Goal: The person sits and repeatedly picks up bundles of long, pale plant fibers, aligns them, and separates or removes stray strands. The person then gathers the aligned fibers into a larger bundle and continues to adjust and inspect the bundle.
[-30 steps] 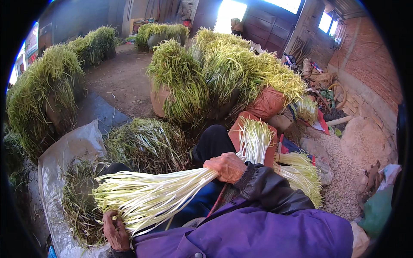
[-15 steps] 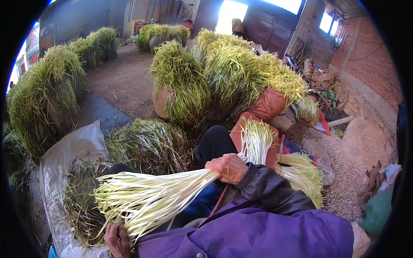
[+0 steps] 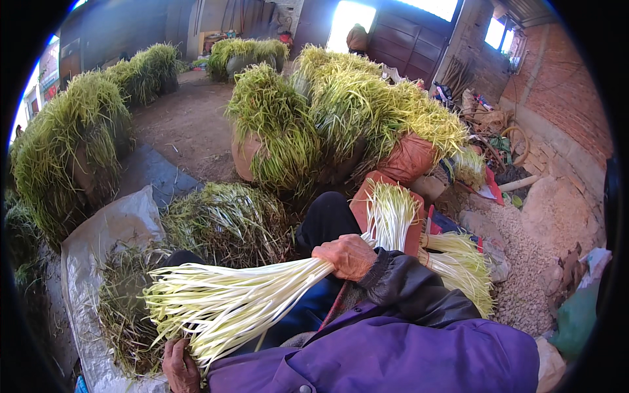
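My right hand (image 3: pixel 347 257) is closed round the white stem ends of a bundle of blanched garlic chives (image 3: pixel 236 298). The bundle lies across my lap, its pale yellow leaves fanned out to the left. My left hand (image 3: pixel 181 368) is at the lower leaf tips, fingers loosely bent and apart from the thumb, with nothing plainly gripped. Another bunch of white-stemmed chives (image 3: pixel 391 213) rests on a reddish block-shaped support (image 3: pixel 360 196) just beyond my right hand. Tied bunches (image 3: pixel 458 265) lie to the right of it, partly hidden by my sleeve.
A loose heap of uncleaned chives (image 3: pixel 226 219) lies before my knees on pale plastic sheeting (image 3: pixel 111 223). Large piles of chives (image 3: pixel 347 98) stand ahead, with more piles (image 3: pixel 78 124) at left. Gravel (image 3: pixel 517 255) spreads along the right. A person (image 3: pixel 358 39) is near the far doorway.
My left hand has moved slightly right and down along the leaf tips. My right hand keeps its grip in the same place. The person at the doorway has shifted slightly left.
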Demonstrator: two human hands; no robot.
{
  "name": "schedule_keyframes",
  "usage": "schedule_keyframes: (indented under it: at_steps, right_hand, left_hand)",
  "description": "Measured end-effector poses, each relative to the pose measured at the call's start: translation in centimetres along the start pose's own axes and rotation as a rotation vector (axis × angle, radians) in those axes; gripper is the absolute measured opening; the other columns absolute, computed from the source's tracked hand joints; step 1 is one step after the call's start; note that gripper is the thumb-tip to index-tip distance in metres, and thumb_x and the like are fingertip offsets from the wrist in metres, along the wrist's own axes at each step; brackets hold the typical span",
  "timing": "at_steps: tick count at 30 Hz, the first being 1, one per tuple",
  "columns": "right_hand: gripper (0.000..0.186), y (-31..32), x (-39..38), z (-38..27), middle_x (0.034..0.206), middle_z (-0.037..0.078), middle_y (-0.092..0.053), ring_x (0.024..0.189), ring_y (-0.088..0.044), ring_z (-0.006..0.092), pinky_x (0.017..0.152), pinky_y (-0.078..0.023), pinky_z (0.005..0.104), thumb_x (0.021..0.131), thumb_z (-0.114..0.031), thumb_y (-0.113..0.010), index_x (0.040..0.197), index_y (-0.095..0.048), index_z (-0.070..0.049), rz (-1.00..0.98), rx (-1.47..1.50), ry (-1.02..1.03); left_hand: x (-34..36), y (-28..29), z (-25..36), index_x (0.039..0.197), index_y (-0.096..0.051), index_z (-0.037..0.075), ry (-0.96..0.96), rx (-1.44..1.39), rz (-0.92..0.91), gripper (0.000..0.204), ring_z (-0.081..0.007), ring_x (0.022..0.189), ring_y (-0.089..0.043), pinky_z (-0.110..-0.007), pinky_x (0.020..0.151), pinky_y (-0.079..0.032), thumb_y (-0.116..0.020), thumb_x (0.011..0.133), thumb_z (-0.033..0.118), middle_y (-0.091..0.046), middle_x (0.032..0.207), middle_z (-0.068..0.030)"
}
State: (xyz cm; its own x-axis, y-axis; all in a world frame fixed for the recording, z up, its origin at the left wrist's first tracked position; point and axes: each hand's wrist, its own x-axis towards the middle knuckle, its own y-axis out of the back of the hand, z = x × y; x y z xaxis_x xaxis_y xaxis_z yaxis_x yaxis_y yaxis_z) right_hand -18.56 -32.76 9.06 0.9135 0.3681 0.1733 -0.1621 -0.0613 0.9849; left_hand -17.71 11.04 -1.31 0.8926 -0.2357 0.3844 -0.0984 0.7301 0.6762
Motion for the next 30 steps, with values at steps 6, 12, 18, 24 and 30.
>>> schedule_keyframes:
  at_steps: [6, 12, 18, 24, 30]
  right_hand:
    - [0.011, 0.1, -0.3, -0.2, 0.076, 0.007, -0.063, 0.073, -0.065, 0.029, 0.064, -0.051, 0.0392, 0.083, -0.02, -0.062, 0.089, -0.058, -0.012, 0.013, 0.009, 0.001]
    - [0.008, 0.2, -0.2, -0.4, 0.074, 0.012, -0.063, 0.072, -0.066, 0.0334, 0.063, -0.052, 0.0437, 0.08, -0.013, -0.06, 0.085, -0.055, -0.009, 0.046, 0.061, 0.006]
    - [0.008, 0.5, 0.0, -0.5, 0.075, 0.012, -0.064, 0.073, -0.066, 0.0338, 0.064, -0.052, 0.0441, 0.08, -0.013, -0.06, 0.085, -0.055, -0.009, 0.034, 0.063, -0.006]
    - [0.007, 0.3, -0.1, -0.4, 0.075, 0.012, -0.064, 0.073, -0.066, 0.0345, 0.064, -0.052, 0.045, 0.079, -0.013, -0.06, 0.085, -0.055, -0.009, 0.031, 0.069, -0.009]
    - [0.01, 0.0, -0.3, -0.2, 0.076, 0.008, -0.063, 0.072, -0.065, 0.03, 0.063, -0.051, 0.0401, 0.083, -0.02, -0.062, 0.089, -0.059, -0.012, 0.03, 0.016, 0.003]
  left_hand:
    - [-1.0, -0.1, -1.3, 0.1, -0.065, -0.003, 0.019, -0.008, 0.009, 0.022, -0.0396, 0.088, -0.062, -0.043, 0.077, -0.049, -0.052, 0.081, -0.005, -0.062, 0.097, -0.0199]
    - [-2.0, 0.0, -4.0, 0.104, -0.065, -0.004, 0.032, 0.12, 0.03, 0.024, -0.0382, 0.088, -0.062, -0.042, 0.077, -0.049, -0.053, 0.083, -0.004, -0.062, 0.097, -0.0196]
    - [-2.7, 0.4, -4.7, 0.106, -0.065, -0.004, 0.082, 0.077, 0.041, 0.025, -0.0391, 0.088, -0.063, -0.043, 0.076, -0.049, -0.05, 0.085, -0.004, -0.063, 0.097, -0.0202]
    - [-2.7, 0.1, -5.1, 0.107, -0.064, -0.003, 0.092, 0.078, 0.055, 0.026, -0.0393, 0.087, -0.063, -0.043, 0.076, -0.049, -0.048, 0.087, -0.002, -0.064, 0.094, -0.0202]
    - [-3.0, -0.4, -5.4, 0.107, -0.065, -0.002, 0.107, 0.082, 0.057, 0.025, -0.0391, 0.084, -0.063, -0.044, 0.073, -0.049, -0.049, 0.087, 0.0, -0.064, 0.09, -0.0199]
